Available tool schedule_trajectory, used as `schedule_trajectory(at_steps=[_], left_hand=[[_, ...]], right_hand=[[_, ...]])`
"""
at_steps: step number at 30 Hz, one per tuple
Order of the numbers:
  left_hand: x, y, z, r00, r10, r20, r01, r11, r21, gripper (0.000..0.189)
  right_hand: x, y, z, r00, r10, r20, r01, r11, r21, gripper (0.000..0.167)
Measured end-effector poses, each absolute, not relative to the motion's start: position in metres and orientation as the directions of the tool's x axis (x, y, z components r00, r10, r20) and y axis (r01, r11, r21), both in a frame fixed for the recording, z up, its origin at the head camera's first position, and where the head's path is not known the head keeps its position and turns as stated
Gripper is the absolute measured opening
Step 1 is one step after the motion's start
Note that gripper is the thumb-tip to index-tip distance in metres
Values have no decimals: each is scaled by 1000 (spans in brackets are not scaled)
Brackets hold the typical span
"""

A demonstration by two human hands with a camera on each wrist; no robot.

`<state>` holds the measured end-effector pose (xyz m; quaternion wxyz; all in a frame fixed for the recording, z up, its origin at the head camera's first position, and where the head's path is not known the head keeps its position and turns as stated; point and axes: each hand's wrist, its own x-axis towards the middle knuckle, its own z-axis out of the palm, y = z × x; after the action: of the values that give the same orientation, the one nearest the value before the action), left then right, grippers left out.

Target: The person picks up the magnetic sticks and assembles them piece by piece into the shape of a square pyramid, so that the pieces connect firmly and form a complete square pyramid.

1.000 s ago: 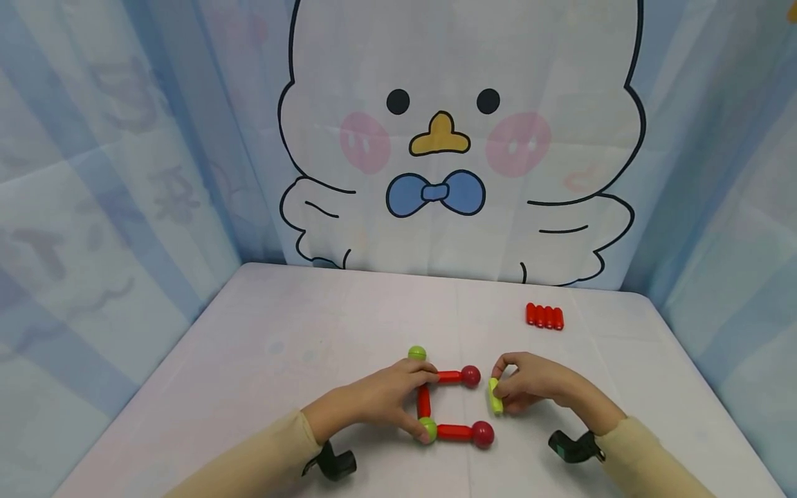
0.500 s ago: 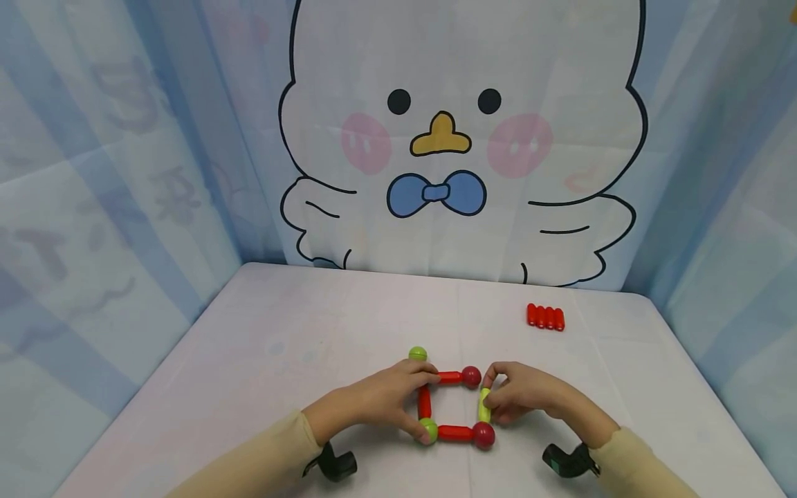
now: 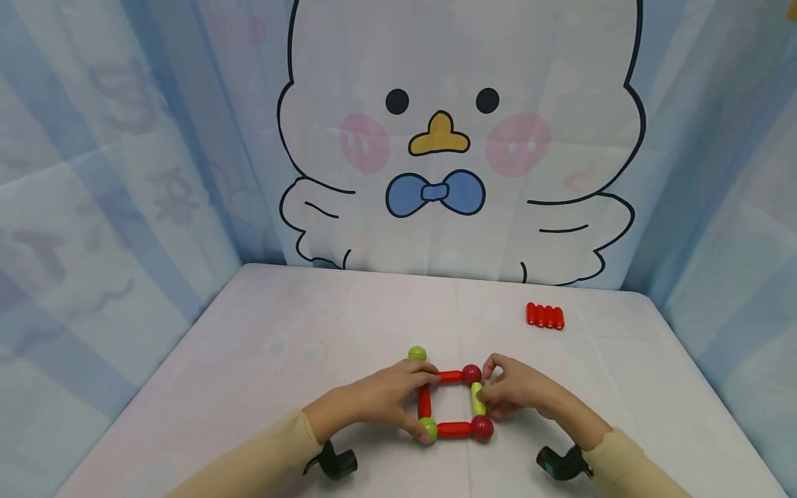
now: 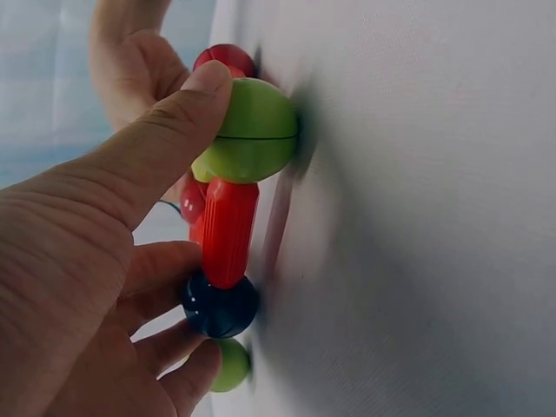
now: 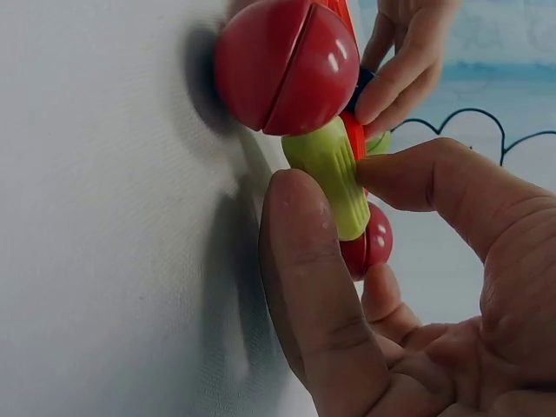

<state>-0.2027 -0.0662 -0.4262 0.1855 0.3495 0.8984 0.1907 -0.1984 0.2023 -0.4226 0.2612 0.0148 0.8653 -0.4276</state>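
A toy frame of rods and balls lies on the table: a near green ball [image 3: 427,430], red rods [image 3: 454,430], a near dark red ball [image 3: 482,429] and a far one [image 3: 472,374]. My left hand [image 3: 389,396] holds its left side, thumb on the green ball and fingers at a navy ball [image 4: 221,306], which the hand hides in the head view. On the right side, my right hand [image 3: 519,387] pinches a yellow-green rod [image 5: 333,176] between thumb and finger. That rod spans the two dark red balls and appears to touch both.
Several red rods [image 3: 545,316] lie side by side at the back right of the white table [image 3: 311,311]. Another green ball [image 3: 417,353] sits beyond the left fingers. Printed curtains [image 3: 461,242] stand behind and at both sides.
My right hand has moved left with the yellow-green rod, from apart from the frame into the gap between the dark red balls. The left hand stays in place.
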Motion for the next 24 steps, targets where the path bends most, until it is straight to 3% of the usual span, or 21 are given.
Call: schedule_trajectory(at_steps=[4, 7, 12, 24], left_hand=[[-207, -66, -426, -673, 713, -198, 575, 672, 466, 83], [-210, -64, -425, -670, 717, -189, 582, 667, 465, 84], [-214, -62, -423, -669, 719, -189, 587, 667, 458, 84], [-228, -53, -419, -630, 749, -206, 627, 647, 435, 82]], right_hand=[[-199, 203, -424, -864, -202, -460, 246, 628, -738, 65], [-199, 205, -423, -865, -216, -453, 235, 624, -745, 72], [-201, 210, -419, -869, -213, -447, 231, 624, -747, 62], [-203, 215, -424, -855, -204, -477, 272, 605, -748, 65]])
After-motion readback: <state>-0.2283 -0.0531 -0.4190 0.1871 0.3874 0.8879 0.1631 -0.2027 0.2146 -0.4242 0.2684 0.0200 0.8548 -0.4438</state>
